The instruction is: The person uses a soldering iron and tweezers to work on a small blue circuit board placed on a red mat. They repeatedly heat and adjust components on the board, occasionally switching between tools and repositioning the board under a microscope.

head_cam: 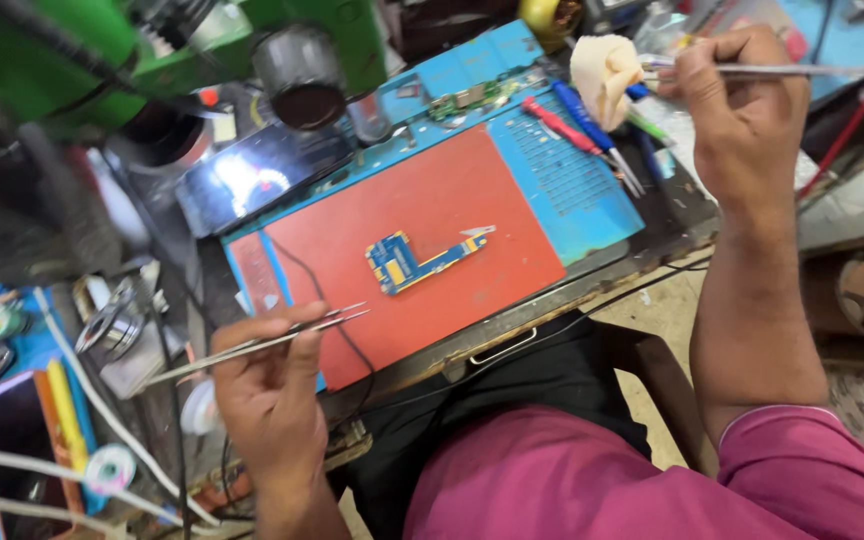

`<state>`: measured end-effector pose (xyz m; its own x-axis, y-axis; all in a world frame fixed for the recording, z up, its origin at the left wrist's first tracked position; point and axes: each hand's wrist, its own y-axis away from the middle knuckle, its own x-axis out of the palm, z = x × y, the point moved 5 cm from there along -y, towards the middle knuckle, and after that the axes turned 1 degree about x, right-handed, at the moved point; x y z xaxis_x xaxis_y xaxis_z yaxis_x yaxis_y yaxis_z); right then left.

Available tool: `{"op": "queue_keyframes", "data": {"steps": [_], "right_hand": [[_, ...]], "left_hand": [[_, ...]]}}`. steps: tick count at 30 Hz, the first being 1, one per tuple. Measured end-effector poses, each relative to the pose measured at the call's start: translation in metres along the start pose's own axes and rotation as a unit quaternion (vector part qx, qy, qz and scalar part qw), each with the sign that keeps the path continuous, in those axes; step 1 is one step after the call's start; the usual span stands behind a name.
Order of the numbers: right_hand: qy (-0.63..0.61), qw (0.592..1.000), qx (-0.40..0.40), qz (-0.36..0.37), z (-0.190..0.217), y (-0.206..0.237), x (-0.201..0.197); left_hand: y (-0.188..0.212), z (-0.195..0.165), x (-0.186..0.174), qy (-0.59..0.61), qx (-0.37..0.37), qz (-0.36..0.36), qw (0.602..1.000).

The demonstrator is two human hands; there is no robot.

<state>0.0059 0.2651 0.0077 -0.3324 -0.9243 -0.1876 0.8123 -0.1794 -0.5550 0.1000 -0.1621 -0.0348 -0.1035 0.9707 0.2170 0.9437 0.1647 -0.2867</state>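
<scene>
A small blue circuit board (407, 262) lies on a red mat (452, 200) in the middle of the bench. My left hand (270, 385) holds metal tweezers (282, 335) whose tips point toward the board from the left, a short way off it. My right hand (742, 100) is raised at the far right of the bench and grips a thin metal tool (802, 70) that runs to the right. A cream cloth (604, 72) sits just left of that hand.
A blue work mat (567, 190) underlies the red one. Red and blue screwdrivers (577, 135) lie on it. A green microscope (282, 50) hangs over the back left. A dark phone (252, 175), solder spools (110, 468) and white cables (82, 380) crowd the left.
</scene>
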Motion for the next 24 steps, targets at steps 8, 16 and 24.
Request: {"op": "queue_keyframes", "data": {"steps": [8, 16, 24], "right_hand": [[0.155, 0.983, 0.101, 0.002, -0.039, -0.007, -0.034], [-0.1, 0.99, 0.085, 0.046, -0.064, -0.019, -0.05], [0.178, 0.976, 0.049, 0.118, -0.051, -0.007, -0.039]], "left_hand": [[0.003, 0.008, 0.001, 0.009, 0.012, -0.004, 1.0], [0.013, 0.011, 0.004, -0.003, 0.032, 0.03, 0.999], [0.019, 0.017, 0.007, 0.007, 0.016, 0.034, 0.999]]}}
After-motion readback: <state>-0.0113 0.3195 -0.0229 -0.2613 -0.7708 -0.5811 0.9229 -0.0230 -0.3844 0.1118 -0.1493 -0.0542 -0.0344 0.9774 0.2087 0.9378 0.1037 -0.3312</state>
